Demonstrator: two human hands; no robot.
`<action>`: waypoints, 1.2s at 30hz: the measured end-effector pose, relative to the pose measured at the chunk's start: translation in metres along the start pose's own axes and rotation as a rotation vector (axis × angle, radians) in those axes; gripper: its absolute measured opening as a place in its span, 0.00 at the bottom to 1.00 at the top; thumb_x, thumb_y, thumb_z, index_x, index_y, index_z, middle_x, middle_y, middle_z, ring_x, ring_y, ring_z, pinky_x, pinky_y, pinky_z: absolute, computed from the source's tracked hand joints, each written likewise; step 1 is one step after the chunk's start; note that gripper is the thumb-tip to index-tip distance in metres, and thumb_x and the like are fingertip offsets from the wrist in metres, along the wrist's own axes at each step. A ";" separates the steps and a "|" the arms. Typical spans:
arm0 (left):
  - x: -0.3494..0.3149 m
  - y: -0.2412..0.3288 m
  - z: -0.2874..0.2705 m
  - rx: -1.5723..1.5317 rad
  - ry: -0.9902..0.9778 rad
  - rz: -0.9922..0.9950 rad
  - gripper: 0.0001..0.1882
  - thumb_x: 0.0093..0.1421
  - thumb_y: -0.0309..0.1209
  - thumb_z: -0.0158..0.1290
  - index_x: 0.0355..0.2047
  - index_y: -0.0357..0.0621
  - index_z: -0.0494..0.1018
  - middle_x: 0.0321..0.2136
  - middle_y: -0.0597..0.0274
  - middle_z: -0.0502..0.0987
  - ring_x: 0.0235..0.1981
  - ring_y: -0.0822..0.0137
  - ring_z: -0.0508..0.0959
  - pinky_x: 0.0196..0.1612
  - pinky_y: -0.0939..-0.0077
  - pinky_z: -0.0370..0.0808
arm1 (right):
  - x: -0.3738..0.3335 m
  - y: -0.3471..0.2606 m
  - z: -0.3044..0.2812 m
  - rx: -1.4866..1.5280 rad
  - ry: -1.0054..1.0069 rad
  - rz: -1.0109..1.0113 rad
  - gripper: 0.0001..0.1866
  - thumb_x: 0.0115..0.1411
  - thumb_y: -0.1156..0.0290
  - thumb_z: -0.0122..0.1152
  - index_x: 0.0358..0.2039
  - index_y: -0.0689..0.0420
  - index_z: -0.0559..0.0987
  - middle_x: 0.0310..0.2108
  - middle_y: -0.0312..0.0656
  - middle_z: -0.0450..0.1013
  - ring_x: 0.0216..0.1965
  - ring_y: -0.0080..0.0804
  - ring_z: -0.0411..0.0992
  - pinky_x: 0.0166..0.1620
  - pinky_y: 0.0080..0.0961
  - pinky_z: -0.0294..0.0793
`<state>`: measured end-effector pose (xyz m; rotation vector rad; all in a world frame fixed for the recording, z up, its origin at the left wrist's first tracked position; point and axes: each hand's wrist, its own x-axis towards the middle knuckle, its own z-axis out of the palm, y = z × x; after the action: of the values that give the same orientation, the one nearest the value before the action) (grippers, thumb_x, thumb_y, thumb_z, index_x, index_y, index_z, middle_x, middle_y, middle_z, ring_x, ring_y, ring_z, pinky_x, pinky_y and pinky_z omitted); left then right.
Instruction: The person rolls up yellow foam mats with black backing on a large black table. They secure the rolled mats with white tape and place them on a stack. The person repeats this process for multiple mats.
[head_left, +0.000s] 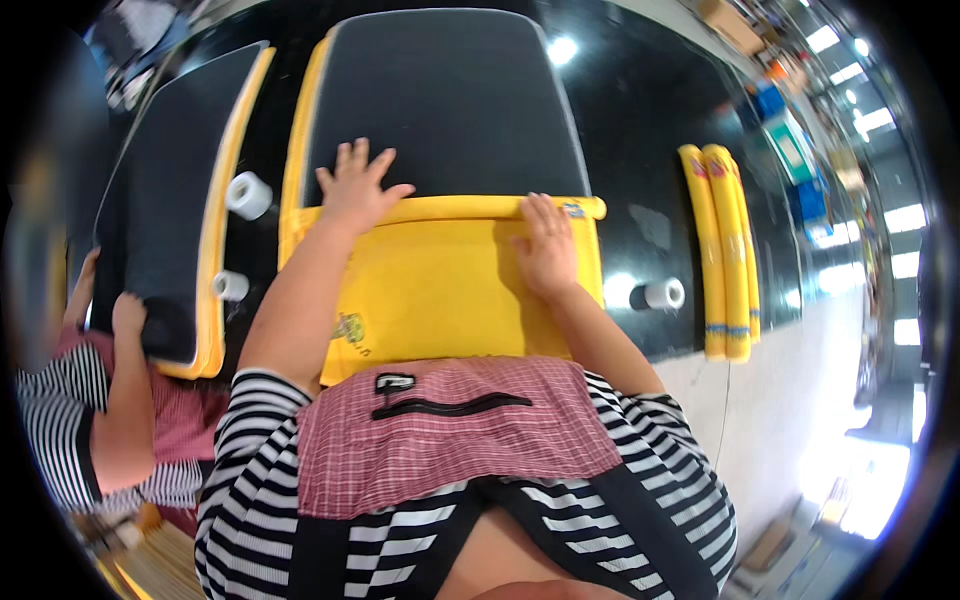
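Observation:
In front of me lies a large mat (445,110) with its dark underside up and a pale rim. Its near end is wound into a thin yellow roll (455,208) that runs crosswise. Between the roll and my body a flat yellow sheet (440,280) with a small printed figure shows. My left hand (360,190) reaches over the left part of the roll, fingers spread above the dark surface. At the roll's right end my right hand (547,245) lies flat, fingers stretched over it. Neither hand grasps anything.
White tape rolls (249,195) stand left of the mat, and another white roll (664,294) lies right of it. Several finished yellow rolls (728,255) rest at the right table edge. At left, a co-worker's hand (129,315) is by another dark mat (175,200).

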<state>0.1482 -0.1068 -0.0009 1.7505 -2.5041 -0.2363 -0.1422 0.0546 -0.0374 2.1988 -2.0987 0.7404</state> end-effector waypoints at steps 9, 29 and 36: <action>-0.020 0.000 0.057 -0.258 0.410 0.330 0.27 0.60 0.35 0.64 0.61 0.57 0.75 0.50 0.60 0.73 0.55 0.55 0.71 0.61 0.47 0.64 | 0.041 0.013 -0.006 -0.061 -0.167 0.024 0.45 0.63 0.48 0.62 0.74 0.56 0.58 0.77 0.47 0.51 0.79 0.45 0.43 0.78 0.47 0.35; -0.074 -0.002 0.002 -0.039 0.044 0.404 0.20 0.63 0.48 0.59 0.54 0.60 0.77 0.44 0.60 0.73 0.51 0.56 0.72 0.52 0.57 0.68 | 0.023 0.010 -0.028 0.094 -0.179 -0.262 0.18 0.52 0.64 0.74 0.38 0.58 0.79 0.37 0.45 0.74 0.43 0.50 0.73 0.47 0.44 0.74; -0.185 0.000 0.011 -0.198 0.007 0.379 0.29 0.63 0.46 0.60 0.62 0.54 0.71 0.47 0.57 0.71 0.54 0.55 0.70 0.60 0.54 0.63 | -0.056 -0.032 -0.053 0.139 -0.295 -0.277 0.20 0.46 0.66 0.77 0.39 0.56 0.80 0.37 0.43 0.73 0.42 0.48 0.71 0.48 0.42 0.71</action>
<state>0.2103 0.0675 -0.0071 1.1774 -2.6364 -0.4298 -0.1287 0.1281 0.0007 2.7494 -1.8354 0.5869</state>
